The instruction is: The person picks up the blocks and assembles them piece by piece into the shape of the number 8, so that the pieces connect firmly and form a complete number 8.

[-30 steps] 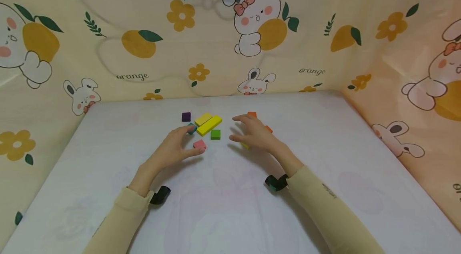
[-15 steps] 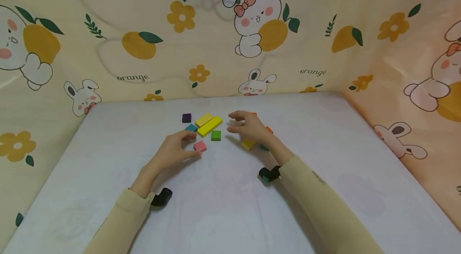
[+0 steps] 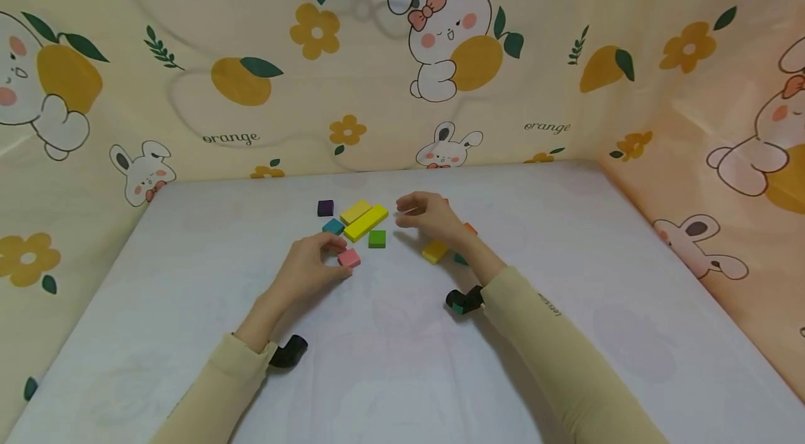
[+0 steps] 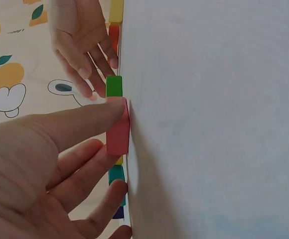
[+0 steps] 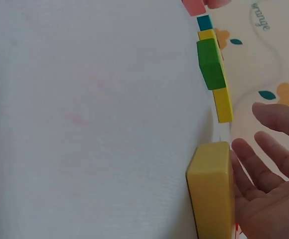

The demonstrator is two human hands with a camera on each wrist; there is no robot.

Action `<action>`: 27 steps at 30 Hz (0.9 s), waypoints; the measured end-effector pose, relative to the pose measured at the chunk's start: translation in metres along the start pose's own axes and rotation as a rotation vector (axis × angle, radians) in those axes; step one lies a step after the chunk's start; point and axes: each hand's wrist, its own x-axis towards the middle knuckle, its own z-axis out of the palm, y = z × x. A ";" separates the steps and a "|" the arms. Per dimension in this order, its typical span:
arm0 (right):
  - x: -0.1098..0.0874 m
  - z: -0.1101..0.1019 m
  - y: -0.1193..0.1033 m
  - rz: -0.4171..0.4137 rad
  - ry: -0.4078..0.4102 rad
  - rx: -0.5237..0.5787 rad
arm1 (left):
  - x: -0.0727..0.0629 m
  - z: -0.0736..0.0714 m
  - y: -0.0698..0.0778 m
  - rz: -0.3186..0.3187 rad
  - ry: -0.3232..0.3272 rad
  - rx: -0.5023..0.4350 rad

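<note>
In the head view my left hand (image 3: 309, 266) has its thumb and index finger at opposite sides of a small pink block (image 3: 349, 259), pinching it at table level. The left wrist view shows the thumb (image 4: 79, 122) overlapping the pink block's upper end and the index fingertip at its lower end. My right hand (image 3: 434, 217) hovers over the right-hand blocks, loosely bent and holding nothing. Below its wrist side lies a yellow block (image 3: 434, 252). An orange block (image 3: 471, 228) and a teal one (image 3: 461, 259) are partly hidden by that arm.
Between the hands lie a green block (image 3: 377, 239) and a long yellow block (image 3: 366, 223) alongside a paler yellow block (image 3: 356, 212). A blue block (image 3: 333, 227) and a dark purple block (image 3: 325, 208) sit farther left. A patterned cloth (image 3: 283, 94) hangs behind the white table (image 3: 390, 360).
My left thumb and index finger have drawn together around the pink block. The right hand has shifted slightly left and back, its fingers more bent, uncovering more of the yellow block.
</note>
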 end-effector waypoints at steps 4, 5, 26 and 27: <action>-0.002 0.002 -0.001 0.002 0.005 0.014 | -0.001 -0.005 0.001 0.013 -0.029 -0.003; -0.003 0.002 -0.001 0.002 0.004 0.016 | -0.001 -0.007 0.001 0.021 -0.046 -0.010; 0.025 0.001 -0.008 -0.058 -0.043 0.002 | 0.003 -0.016 -0.006 0.017 -0.224 -0.008; 0.027 0.001 -0.008 -0.052 -0.051 0.007 | 0.004 -0.015 -0.006 0.016 -0.224 -0.009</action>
